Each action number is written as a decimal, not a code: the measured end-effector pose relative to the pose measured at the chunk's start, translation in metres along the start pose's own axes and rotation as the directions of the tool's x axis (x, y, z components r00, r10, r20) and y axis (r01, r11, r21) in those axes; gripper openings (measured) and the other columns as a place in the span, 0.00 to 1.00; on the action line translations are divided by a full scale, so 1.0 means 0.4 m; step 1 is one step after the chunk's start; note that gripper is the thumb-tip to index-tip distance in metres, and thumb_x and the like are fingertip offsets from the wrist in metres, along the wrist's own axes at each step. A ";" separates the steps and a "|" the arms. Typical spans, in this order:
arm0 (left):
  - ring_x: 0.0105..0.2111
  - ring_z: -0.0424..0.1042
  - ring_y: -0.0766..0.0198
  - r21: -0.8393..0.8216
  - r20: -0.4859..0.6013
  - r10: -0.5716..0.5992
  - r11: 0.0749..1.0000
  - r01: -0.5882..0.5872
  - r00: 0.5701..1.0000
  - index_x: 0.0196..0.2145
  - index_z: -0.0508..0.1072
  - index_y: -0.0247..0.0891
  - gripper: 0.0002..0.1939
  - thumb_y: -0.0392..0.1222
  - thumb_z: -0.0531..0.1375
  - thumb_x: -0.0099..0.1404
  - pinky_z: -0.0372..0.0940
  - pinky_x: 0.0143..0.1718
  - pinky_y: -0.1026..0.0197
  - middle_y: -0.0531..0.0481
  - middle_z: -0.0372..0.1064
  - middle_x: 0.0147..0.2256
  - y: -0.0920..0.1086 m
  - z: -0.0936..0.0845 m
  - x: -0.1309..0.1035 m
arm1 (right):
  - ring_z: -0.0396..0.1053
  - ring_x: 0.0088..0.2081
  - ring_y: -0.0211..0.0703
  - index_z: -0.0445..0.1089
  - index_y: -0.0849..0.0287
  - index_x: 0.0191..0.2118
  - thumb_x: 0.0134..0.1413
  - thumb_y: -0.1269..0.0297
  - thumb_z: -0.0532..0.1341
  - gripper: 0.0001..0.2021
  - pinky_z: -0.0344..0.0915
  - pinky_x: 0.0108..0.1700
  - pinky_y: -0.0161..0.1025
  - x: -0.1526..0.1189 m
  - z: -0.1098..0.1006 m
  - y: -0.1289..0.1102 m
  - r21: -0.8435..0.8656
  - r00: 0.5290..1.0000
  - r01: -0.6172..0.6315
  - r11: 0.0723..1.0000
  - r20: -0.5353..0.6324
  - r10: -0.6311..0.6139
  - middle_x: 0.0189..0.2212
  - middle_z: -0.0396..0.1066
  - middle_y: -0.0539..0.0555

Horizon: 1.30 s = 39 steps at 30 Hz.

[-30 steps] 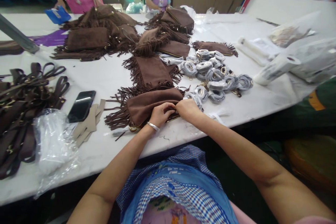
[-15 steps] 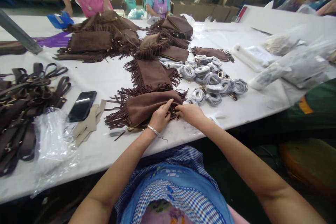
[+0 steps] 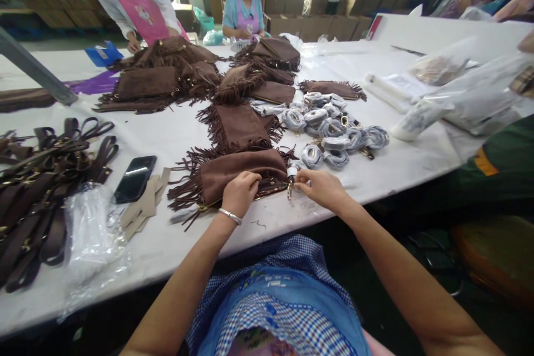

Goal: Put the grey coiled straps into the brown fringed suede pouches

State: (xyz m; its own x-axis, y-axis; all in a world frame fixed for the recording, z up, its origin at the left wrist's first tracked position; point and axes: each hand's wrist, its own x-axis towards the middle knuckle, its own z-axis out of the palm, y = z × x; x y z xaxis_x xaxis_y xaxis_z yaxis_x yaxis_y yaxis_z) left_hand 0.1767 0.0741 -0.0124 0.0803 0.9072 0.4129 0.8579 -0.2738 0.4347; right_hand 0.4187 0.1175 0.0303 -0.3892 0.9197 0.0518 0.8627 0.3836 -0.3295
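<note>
A brown fringed bag [image 3: 240,169] lies on the near side of the table, its zipped edge towards me. Part of that edge gapes, and patterned lining shows inside. My left hand [image 3: 240,196] is closed, its fingertips pinching the front edge of the opening. At the bag's right end my right hand [image 3: 323,188] is closed in a pinch, close against the zipper end; its fingertips partly hide what they grip. A gold clasp [image 3: 289,190] with a white wrapped piece above it hangs just left of those fingers.
Wrapped strap coils [image 3: 334,133] lie behind my right hand. More fringed bags [image 3: 167,67] are piled farther back. To the left are dark straps [image 3: 37,189], a phone [image 3: 136,179], card pieces [image 3: 144,206] and plastic bags [image 3: 89,233]. Two people stand or sit across the table.
My hands have moved apart: the left slid left along the bag's edge, the right moved outwards to the right. The opening now gapes, and the gold clasp shows between the hands.
</note>
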 end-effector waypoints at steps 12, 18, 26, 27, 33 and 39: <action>0.40 0.76 0.58 -0.762 0.094 -0.206 0.615 0.203 0.974 0.37 0.76 0.36 0.09 0.43 0.60 0.64 0.69 0.47 0.55 0.46 0.78 0.37 0.050 0.069 0.025 | 0.68 0.31 0.36 0.78 0.59 0.41 0.52 0.53 0.65 0.16 0.65 0.33 0.34 -0.007 0.137 0.020 0.909 0.988 0.060 0.412 -0.112 0.102 0.38 0.76 0.55; 0.37 0.73 0.63 -0.770 0.099 -0.144 0.615 0.167 0.985 0.47 0.75 0.39 0.14 0.45 0.55 0.68 0.68 0.44 0.60 0.48 0.74 0.35 0.069 0.106 0.020 | 0.66 0.25 0.36 0.77 0.59 0.44 0.53 0.53 0.63 0.18 0.66 0.30 0.35 -0.007 0.155 -0.007 0.898 0.989 0.036 0.439 -0.094 0.111 0.28 0.75 0.52; 0.38 0.76 0.59 -0.728 0.129 -0.130 0.661 0.182 0.983 0.42 0.77 0.40 0.11 0.46 0.60 0.64 0.70 0.45 0.57 0.47 0.77 0.38 0.067 0.113 0.018 | 0.74 0.32 0.42 0.77 0.60 0.37 0.47 0.54 0.68 0.15 0.73 0.40 0.39 -0.003 0.161 -0.009 0.944 0.978 -0.002 0.331 -0.067 0.196 0.30 0.78 0.53; 0.39 0.76 0.59 -0.716 0.119 -0.122 0.677 0.170 0.985 0.40 0.78 0.40 0.11 0.46 0.60 0.64 0.70 0.45 0.57 0.47 0.77 0.39 0.066 0.114 0.018 | 0.75 0.33 0.43 0.78 0.60 0.37 0.47 0.54 0.68 0.15 0.73 0.42 0.40 -0.003 0.164 -0.007 0.943 0.978 -0.004 0.334 -0.066 0.199 0.31 0.78 0.53; 0.38 0.75 0.59 -0.692 0.091 -0.112 0.708 0.143 0.990 0.41 0.78 0.39 0.11 0.46 0.61 0.63 0.71 0.44 0.57 0.47 0.77 0.39 0.067 0.114 0.016 | 0.76 0.35 0.45 0.78 0.59 0.41 0.48 0.54 0.68 0.17 0.74 0.44 0.42 -0.005 0.170 -0.006 0.935 0.974 -0.006 0.356 -0.075 0.213 0.33 0.79 0.54; 0.36 0.76 0.60 -0.718 0.091 -0.148 0.676 0.168 0.985 0.42 0.76 0.37 0.14 0.47 0.64 0.61 0.72 0.43 0.57 0.47 0.77 0.36 0.072 0.115 0.020 | 0.78 0.35 0.47 0.79 0.57 0.41 0.51 0.54 0.66 0.14 0.75 0.43 0.42 -0.010 0.161 -0.012 0.886 0.969 0.012 0.463 -0.124 0.213 0.34 0.80 0.54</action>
State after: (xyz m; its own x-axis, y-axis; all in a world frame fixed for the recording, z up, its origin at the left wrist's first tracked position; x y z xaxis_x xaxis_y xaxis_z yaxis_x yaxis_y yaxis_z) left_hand 0.2253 0.0883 -0.0334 -0.0020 0.9632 0.2689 0.2290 -0.2613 0.9377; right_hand 0.3954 0.1066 -0.0290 -0.1534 0.9834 0.0973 0.1087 0.1146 -0.9874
